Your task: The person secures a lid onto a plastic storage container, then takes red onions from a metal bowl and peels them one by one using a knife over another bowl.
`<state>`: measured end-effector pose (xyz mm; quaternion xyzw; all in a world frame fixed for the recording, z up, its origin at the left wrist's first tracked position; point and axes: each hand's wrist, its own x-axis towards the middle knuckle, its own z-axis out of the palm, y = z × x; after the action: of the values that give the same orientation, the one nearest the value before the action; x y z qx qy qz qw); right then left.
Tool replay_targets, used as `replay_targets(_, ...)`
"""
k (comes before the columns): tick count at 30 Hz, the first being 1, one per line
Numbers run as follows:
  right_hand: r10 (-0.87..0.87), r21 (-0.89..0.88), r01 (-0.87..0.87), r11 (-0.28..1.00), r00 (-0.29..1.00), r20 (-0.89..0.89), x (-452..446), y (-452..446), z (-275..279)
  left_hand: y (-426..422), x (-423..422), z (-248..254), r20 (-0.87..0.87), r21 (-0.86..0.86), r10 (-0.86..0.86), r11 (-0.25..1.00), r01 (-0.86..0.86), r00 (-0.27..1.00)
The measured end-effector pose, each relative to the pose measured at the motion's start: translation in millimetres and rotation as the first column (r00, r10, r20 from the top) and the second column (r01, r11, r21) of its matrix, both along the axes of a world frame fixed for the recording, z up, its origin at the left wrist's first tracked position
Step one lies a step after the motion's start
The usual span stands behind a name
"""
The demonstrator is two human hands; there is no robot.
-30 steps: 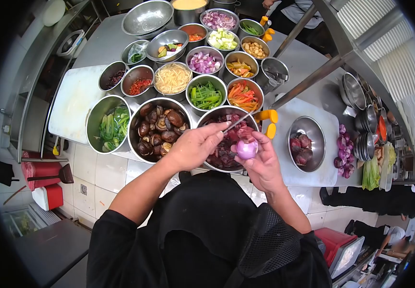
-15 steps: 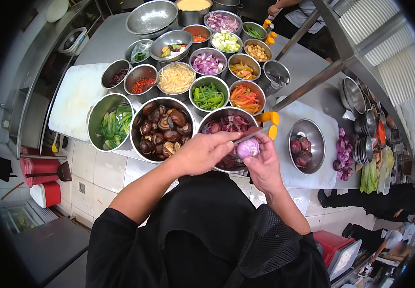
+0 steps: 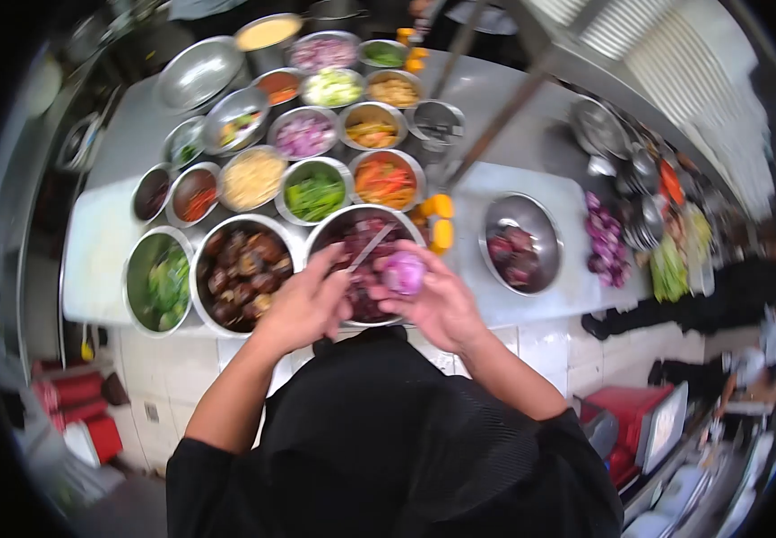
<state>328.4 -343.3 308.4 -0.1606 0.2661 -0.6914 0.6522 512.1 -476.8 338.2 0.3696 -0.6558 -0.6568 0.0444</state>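
Note:
My left hand (image 3: 309, 307) is closed around a small knife (image 3: 373, 246), its blade pointing up and away over a deep metal pot (image 3: 312, 240) of purple onion skins (image 3: 361, 235). Beside it my right hand (image 3: 442, 309) grips a peeled red onion (image 3: 404, 273) with the fingertips, above the pot's right side. The blade and the onion are apart. To the right, on a white cutting board (image 3: 549, 193), stands a metal bowl (image 3: 545, 224) with several dark red onions (image 3: 513, 255). Motion blurs the view slightly.
Pots of mushrooms (image 3: 240, 278) and leafy greens (image 3: 168, 287) stand to the left. Several containers of cut vegetables fill the table behind, with green strips (image 3: 314, 193) nearest. More red onions (image 3: 606, 238) lie at the right. A slanted metal post (image 3: 500, 117) rises at the back right.
The view has swung, so the table appears shifted left. My left hand has drawn back from the onion, and the knife now angles upward over the pot. The onion stays in my right hand.

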Motion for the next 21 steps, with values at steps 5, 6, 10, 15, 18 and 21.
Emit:
replay_targets(5, -0.114, 0.082, 0.129, 0.988, 0.978, -0.173, 0.7, 3.6, 5.3, 9.8, -8.2, 13.7, -0.093, 0.003, 0.016, 1.0, -0.015, 0.996)
replay_targets(6, -0.131, 0.101, 0.159, 0.982, 0.963, -0.236, 1.3, 3.7, 7.0, 10.9, -9.6, 12.7, -0.135, 0.017, -0.03, 0.999, 0.032, 0.99)
replay_targets(10, -0.031, 0.101, 0.038, 0.994, 0.998, -0.063, -10.3, 12.5, 1.2, 6.3, -25.2, -2.8, -0.143, 0.011, -0.113, 0.993, 0.116, 0.983)
replay_targets(15, -0.056, 0.111, 0.05, 0.993, 0.997, 0.049, -23.9, 17.2, -2.2, 8.6, -44.2, -9.1, -0.145, 0.026, -0.067, 0.997, 0.071, 0.987)
replay_targets(18, -0.133, 0.163, 0.124, 0.979, 0.99, 0.05, -22.4, -0.1, -2.3, 14.5, -51.8, -12.6, -0.191, -0.118, -0.05, 0.993, 0.027, 0.98)
replay_targets(21, -0.087, 0.279, 0.085, 0.957, 0.996, -0.005, -40.2, 0.6, -7.3, 10.2, -42.5, 3.6, -0.157, -0.128, 0.023, 0.991, -0.043, 0.987)
